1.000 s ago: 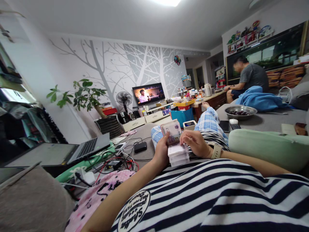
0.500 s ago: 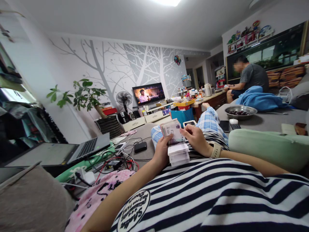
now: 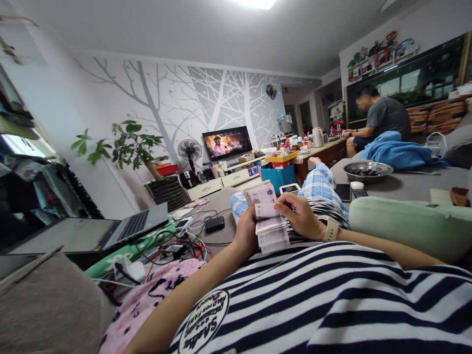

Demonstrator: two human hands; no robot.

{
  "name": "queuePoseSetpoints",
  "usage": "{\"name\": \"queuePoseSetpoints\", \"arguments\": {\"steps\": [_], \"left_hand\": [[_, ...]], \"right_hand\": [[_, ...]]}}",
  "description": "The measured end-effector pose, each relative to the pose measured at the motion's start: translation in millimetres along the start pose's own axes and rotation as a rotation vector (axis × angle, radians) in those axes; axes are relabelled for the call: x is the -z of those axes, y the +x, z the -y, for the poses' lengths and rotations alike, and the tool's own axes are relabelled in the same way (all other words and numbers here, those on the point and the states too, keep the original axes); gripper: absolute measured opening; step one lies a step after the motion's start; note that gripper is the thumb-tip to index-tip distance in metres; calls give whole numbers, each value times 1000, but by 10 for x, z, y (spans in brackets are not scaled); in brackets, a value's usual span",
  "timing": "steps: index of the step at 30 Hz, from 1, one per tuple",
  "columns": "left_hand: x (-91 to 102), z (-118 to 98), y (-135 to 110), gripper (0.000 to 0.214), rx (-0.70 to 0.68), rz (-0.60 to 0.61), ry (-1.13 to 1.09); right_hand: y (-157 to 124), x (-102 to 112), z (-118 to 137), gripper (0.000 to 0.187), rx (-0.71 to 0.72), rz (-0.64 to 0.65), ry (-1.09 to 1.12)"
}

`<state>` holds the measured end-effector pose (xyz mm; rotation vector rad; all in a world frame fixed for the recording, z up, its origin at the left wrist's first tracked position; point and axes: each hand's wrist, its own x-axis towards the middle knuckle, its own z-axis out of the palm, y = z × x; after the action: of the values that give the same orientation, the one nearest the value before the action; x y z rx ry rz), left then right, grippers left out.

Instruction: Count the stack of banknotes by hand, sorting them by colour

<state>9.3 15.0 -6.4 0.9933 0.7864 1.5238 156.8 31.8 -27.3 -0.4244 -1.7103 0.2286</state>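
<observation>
A stack of banknotes point(image 3: 262, 192) stands up from my left hand point(image 3: 246, 227), whose fingers are closed around its left side. The near part of the stack folds down toward my belly, and several folded-over notes point(image 3: 273, 237) fan out there. Thumb and fingers of my right hand point(image 3: 300, 214) pinch the right edge of one banknote point(image 3: 266, 210), which bends down over the front of the stack. A pale watch is on my right wrist. The undersides of the notes and some left fingers are hidden.
On the left, a laptop point(image 3: 129, 228), tangled cables and a black box point(image 3: 214, 224) lie on the sofa. To the right are a green cushion point(image 3: 405, 226), a phone point(image 3: 342, 192) and a metal bowl point(image 3: 368, 172) of dark fruit. Another person point(image 3: 387, 118) sits beyond.
My right hand has pulled the top edge of one banknote down over the front of the stack. My left hand still holds the stack, its thumb now behind that note.
</observation>
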Motion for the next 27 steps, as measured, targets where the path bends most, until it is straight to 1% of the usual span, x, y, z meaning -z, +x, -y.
{"name": "queuePoseSetpoints", "arguments": {"steps": [18,22,27], "left_hand": [[84,77,87,35,62,172,-88],[98,94,110,37,91,180,-111],[83,74,79,36,109,200,-116]], "right_hand": [[-14,0,3,24,28,36,43],[-12,-2,8,24,26,39,40],[-14,-9,3,23,45,36,44]]}}
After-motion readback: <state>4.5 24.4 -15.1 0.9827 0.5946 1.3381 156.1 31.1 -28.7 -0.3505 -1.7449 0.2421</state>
